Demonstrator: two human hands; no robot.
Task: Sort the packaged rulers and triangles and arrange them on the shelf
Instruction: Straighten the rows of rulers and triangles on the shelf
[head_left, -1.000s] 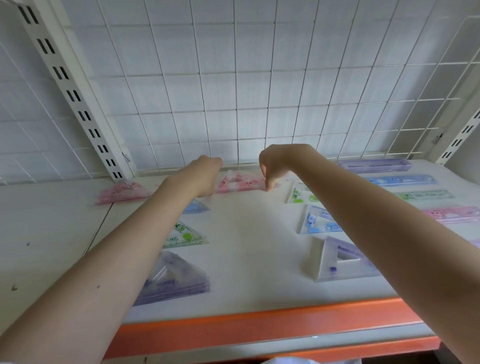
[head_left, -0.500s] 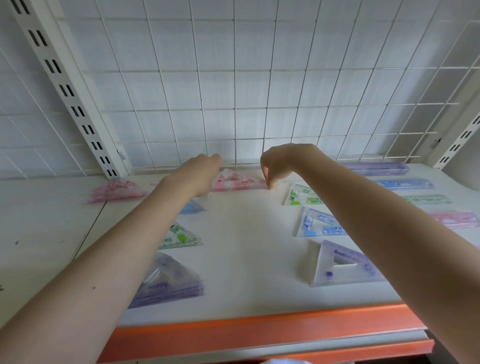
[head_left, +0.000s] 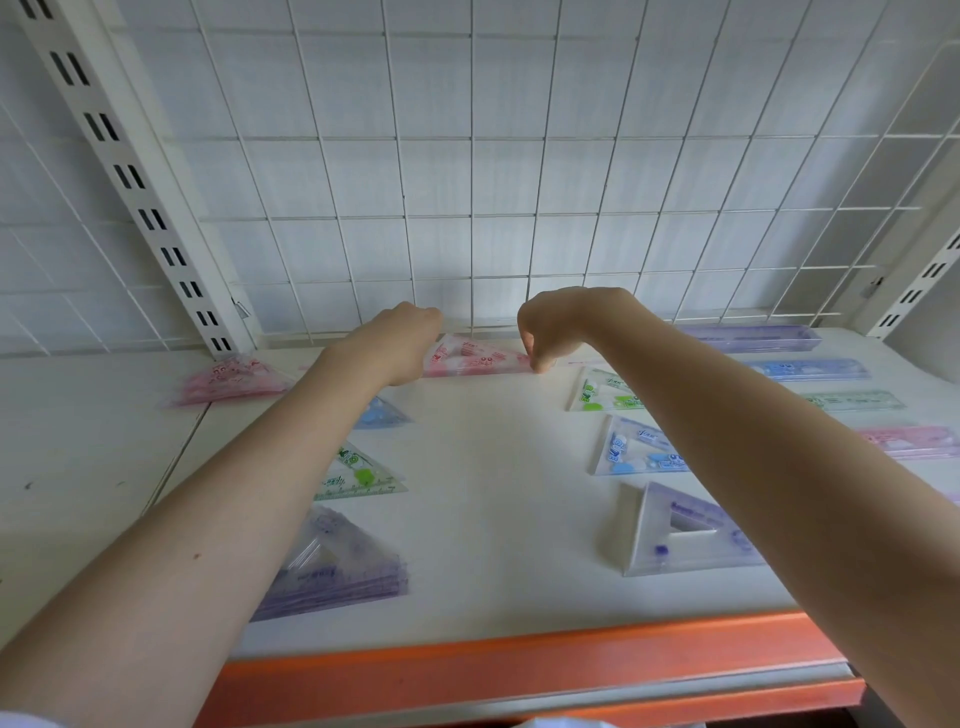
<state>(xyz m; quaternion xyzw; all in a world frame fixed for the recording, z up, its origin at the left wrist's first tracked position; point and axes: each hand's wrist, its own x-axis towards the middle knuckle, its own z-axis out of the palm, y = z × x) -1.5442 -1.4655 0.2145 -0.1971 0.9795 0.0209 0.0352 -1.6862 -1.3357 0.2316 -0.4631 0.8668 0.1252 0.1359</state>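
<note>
Two hands (head_left: 400, 345) (head_left: 545, 332) on pink triangle pack (head_left: 475, 356), long edge left-right.

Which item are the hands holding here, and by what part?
Both hands hold the pink triangle pack at the shelf's back: left hand at its left end, right hand pinching its right corner.

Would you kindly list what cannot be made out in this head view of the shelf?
- Left hand: its fingers are hidden behind the knuckles, so its hold on the pink triangle pack is unclear.
- Blue triangle pack: mostly covered by the left forearm.
- Pink ruler pack: cut off by the right edge.
- Print on every pack: too small to read.
</note>
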